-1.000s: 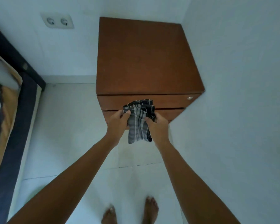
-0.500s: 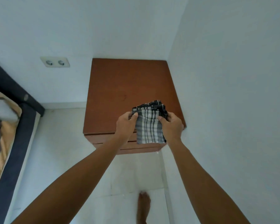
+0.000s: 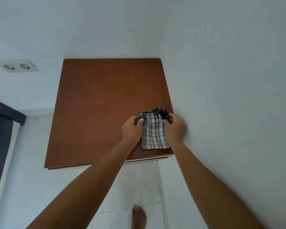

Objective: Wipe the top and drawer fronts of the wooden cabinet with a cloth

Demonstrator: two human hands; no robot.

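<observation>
Now, cloth [image 3: 153, 134]: both hands pinch its far edge; lower part hangs toward the wrists
fingers: left hand [image 3: 132, 129], right hand [image 3: 175, 128] curled, pinching
advice: flatten cloth on cabinet top [image 3: 97, 103]; sweep beyond the fingertips

Materials you handled: woven cloth on finished wood.
Your cloth [image 3: 154, 136] was soft checked fabric with stitched hems; the cabinet [image 3: 96, 103] top showed smooth, matt reddish-brown wood, and the walls [image 3: 229, 63] looked matt painted.

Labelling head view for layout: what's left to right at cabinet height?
Bed frame → wall socket → wooden cabinet → left hand → checked cloth → right hand → side wall.
</observation>
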